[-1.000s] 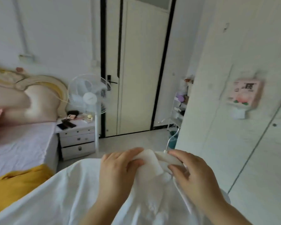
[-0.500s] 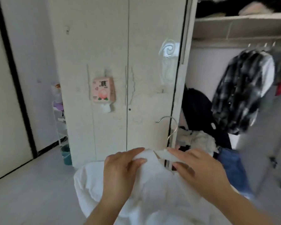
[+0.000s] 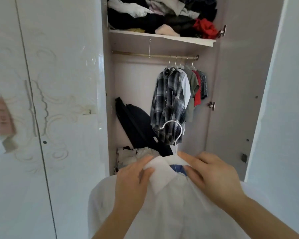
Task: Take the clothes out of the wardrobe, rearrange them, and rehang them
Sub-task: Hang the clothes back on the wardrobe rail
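Note:
I hold a white shirt (image 3: 171,207) on a white hanger (image 3: 175,133) in front of the open wardrobe (image 3: 212,121). My left hand (image 3: 133,180) pinches the left side of the collar. My right hand (image 3: 212,175) grips the right side of the collar at the hanger's shoulder. The hanger's hook points up toward the rail (image 3: 155,55). On the rail's right end hang several shirts, a plaid one (image 3: 169,104) in front. The rail's left part is bare.
The shelf (image 3: 162,36) above the rail is piled with crumpled clothes. A black bag (image 3: 138,125) leans at the wardrobe's lower left over a heap of clothes. Closed white doors (image 3: 59,100) stand on the left, the open door (image 3: 280,100) on the right.
My view has swung right from the bedroom door to the open wardrobe, now straight ahead. Both hands keep the same hold on the shirt collar.

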`<state>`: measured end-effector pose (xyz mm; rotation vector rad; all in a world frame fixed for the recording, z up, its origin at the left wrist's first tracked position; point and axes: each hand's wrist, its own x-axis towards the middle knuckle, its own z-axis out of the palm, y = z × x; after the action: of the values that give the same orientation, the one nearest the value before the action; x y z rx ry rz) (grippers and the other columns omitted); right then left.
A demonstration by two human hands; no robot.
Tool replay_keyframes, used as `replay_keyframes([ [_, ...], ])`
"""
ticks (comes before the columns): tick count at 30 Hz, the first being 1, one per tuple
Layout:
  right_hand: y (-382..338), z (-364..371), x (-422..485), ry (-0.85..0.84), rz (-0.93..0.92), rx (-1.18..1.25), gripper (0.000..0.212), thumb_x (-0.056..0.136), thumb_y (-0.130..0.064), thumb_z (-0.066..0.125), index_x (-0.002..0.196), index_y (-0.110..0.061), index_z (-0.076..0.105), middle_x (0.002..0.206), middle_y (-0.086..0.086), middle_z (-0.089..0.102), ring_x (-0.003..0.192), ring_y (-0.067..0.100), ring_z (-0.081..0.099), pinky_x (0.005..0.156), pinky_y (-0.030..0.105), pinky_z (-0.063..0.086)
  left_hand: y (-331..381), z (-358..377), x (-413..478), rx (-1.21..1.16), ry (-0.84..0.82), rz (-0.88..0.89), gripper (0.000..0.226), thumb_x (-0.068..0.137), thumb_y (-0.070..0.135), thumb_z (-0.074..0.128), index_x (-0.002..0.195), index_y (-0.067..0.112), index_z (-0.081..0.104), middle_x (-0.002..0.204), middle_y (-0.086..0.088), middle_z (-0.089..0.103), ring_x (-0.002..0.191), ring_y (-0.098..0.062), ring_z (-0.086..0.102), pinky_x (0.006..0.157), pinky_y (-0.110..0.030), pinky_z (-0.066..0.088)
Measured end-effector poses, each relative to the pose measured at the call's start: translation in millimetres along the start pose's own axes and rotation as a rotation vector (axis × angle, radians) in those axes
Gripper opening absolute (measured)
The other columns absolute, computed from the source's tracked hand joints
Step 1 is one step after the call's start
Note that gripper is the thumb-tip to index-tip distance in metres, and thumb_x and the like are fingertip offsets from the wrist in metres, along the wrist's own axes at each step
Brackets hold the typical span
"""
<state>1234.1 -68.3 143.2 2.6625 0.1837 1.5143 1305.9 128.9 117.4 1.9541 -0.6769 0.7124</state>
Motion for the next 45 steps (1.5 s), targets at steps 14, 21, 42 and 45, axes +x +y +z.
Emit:
replay_keyframes([
  [14, 156.1, 144.1, 111.6, 0.058, -0.073, -0.011, 0.035, 0.081, -0.038, 0.043, 0.102, -0.032, 0.070, 0.071, -0.007, 0.057, 0.065, 0.013, 0.057, 0.032, 0.022, 0.036, -53.4, 161.5, 160.2, 0.083, 0.020, -0.048, 0.034, 0.091, 0.026, 0.056, 0.125, 0.028, 0.055, 0.106, 0.022, 0.049, 0.099, 0.002, 0.046, 0.084, -0.010, 0.028],
  [21, 189.2, 233.9, 173.0, 0.083, -0.089, -0.070, 0.035, 0.080, -0.036, 0.042, 0.100, -0.031, 0.071, 0.070, -0.005, 0.058, 0.062, 0.017, 0.061, 0.031, 0.021, 0.035, -116.9, 212.6, 246.6, 0.074, 0.031, -0.024, 0.039, 0.092, 0.025, 0.053, 0.130, 0.029, 0.049, 0.118, 0.022, 0.045, 0.104, 0.009, 0.036, 0.085, 0.002, 0.021],
  [42, 298.6, 430.6, 448.1, -0.113, 0.025, -0.264, 0.031, 0.095, -0.026, 0.041, 0.124, -0.032, 0.049, 0.102, 0.001, 0.047, 0.100, 0.025, 0.053, 0.064, 0.030, 0.040, -249.9, 292.2, 535.6, 0.121, 0.077, 0.165, 0.047, 0.089, 0.021, 0.057, 0.135, 0.024, 0.044, 0.135, 0.009, 0.044, 0.124, -0.007, 0.041, 0.097, -0.008, 0.022],
  [45, 326.7, 460.4, 500.1, -0.137, 0.039, -0.295, 0.030, 0.093, -0.023, 0.043, 0.121, -0.025, 0.053, 0.105, 0.006, 0.048, 0.100, 0.029, 0.053, 0.065, 0.032, 0.041, -261.0, 300.9, 577.6, 0.149, 0.113, 0.180, 0.048, 0.090, 0.023, 0.056, 0.136, 0.028, 0.041, 0.129, 0.014, 0.043, 0.120, -0.003, 0.042, 0.092, -0.005, 0.024],
])
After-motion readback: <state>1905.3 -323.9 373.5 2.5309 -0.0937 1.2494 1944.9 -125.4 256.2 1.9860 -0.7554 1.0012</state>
